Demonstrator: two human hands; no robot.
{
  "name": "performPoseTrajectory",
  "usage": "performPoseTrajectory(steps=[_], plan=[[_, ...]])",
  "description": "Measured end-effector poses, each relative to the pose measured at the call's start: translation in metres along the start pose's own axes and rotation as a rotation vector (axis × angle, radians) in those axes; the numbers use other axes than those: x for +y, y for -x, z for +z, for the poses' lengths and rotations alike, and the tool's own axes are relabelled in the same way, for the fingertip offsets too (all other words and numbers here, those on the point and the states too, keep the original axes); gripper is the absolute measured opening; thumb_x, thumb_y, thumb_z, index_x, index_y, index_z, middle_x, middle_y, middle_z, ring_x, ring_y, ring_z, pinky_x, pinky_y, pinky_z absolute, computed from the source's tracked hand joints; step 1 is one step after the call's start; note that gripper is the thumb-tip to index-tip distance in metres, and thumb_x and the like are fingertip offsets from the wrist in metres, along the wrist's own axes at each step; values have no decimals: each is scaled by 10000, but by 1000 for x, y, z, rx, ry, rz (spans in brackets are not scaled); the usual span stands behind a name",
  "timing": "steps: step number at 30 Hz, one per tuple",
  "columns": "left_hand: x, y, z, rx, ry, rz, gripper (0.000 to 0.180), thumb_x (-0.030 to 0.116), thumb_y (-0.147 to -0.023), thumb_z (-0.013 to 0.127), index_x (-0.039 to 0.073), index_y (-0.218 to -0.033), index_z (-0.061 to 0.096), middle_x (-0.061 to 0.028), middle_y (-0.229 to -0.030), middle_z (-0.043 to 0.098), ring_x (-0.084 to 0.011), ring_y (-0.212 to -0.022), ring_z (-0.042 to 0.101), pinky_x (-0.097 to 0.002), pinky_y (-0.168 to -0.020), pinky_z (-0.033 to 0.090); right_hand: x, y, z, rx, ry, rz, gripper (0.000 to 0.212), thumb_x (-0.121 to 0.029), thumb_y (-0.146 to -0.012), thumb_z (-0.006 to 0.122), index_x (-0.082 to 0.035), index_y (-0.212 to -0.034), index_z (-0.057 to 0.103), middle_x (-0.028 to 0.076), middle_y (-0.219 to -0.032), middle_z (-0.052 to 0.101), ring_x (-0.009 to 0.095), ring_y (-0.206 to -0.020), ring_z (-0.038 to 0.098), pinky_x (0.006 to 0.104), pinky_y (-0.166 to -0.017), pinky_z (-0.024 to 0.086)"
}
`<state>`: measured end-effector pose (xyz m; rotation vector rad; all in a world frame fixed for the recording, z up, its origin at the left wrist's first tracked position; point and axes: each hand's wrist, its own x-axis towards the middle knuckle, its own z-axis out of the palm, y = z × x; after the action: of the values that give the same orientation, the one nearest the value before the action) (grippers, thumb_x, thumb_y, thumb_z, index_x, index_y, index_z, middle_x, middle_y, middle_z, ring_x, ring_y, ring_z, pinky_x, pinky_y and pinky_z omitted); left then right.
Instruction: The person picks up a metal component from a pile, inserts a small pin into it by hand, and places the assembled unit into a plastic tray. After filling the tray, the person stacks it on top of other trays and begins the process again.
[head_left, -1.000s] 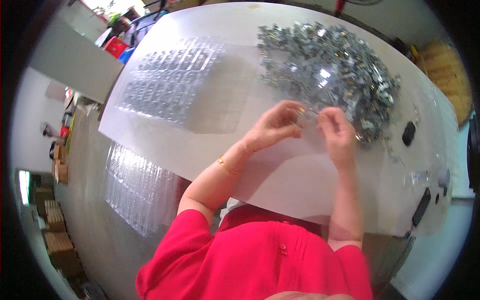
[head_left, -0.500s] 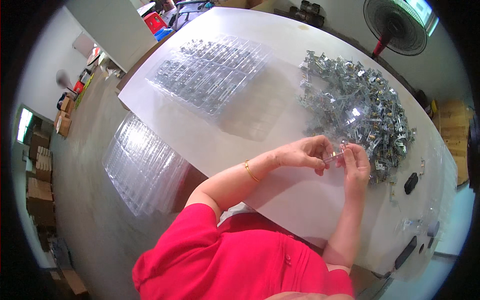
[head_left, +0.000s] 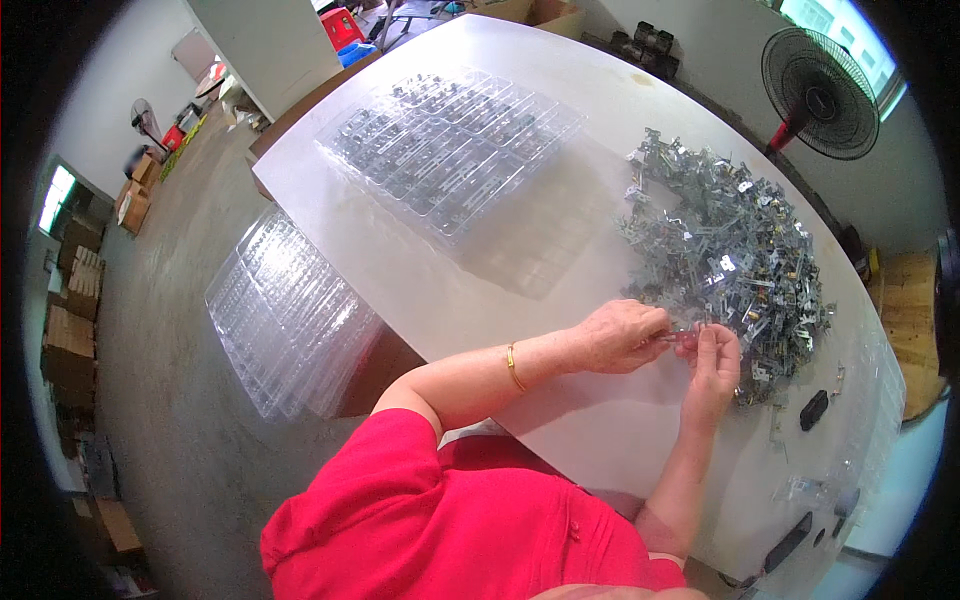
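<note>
In the head view, pinching a small metal part (head_left: 682, 337) between left hand (head_left: 625, 335) and right hand (head_left: 716, 362), nearly touching, right of centre in the frame; cannot tell exactly how each fingertip grips. Just beyond, toward the right edge, plenty left by the look of it: lying loose in a broad heap of metal parts (head_left: 745, 265) on the white table (head_left: 560, 410). Apparently done already: set out in rows inside a clear compartmented tray (head_left: 446, 224), upper middle; too reflective to tell whether completely filled. At left, beside the table: stacked clear trays (head_left: 285, 320), contents unclear.
</note>
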<state>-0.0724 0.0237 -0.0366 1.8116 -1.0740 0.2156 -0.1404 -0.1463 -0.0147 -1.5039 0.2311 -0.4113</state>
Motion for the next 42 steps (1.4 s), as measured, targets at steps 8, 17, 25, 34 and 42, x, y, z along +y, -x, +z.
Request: performPoseTrajectory(steps=[8,17,25,34,42], plan=[[-1,-3,-4,123,140,-139,161,110,-887,669,30,-977,561,-135,-731,625,-302,-656,635,-401,-607,496,1,1,0,147,-111,-59,156,-177,-1031,543,-46,-1100,592,76,-1111,629,97,-827,612,242,-657,516],[-3,-9,-23,267,256,-325,151,98,-953,630,-34,-1018,594,-111,-894,720,-151,-806,680,-304,-718,538,21,0,4,24,-59,24,119,-154,-1022,553,-43,-1050,586,64,-1012,656,90,-748,605,253,-633,527],[-5,-44,-107,434,16,-484,174,125,-946,635,-39,-995,668,-69,-863,694,-94,-777,615,-259,-687,502,37,-1,3,-91,-36,48,119,-176,-1028,552,-61,-1032,584,18,-901,627,78,-732,580,237,-645,508],[-76,-78,-221,346,-596,-663,275,249,-819,645,-9,-853,737,-163,-695,684,-239,-667,667,-361,-683,522,27,1,9,-80,-12,158,110,-179,-1012,589,-70,-1020,595,-5,-872,625,65,-713,574,223,-644,501],[-113,-99,-223,64,-809,-842,341,268,-769,614,-10,-917,744,-266,-954,702,-405,-942,685,-454,-853,535,23,4,10,-113,134,121,123,-186,-1003,604,-64,-1005,598,-11,-824,609,63,-695,579,223,-658,505]])
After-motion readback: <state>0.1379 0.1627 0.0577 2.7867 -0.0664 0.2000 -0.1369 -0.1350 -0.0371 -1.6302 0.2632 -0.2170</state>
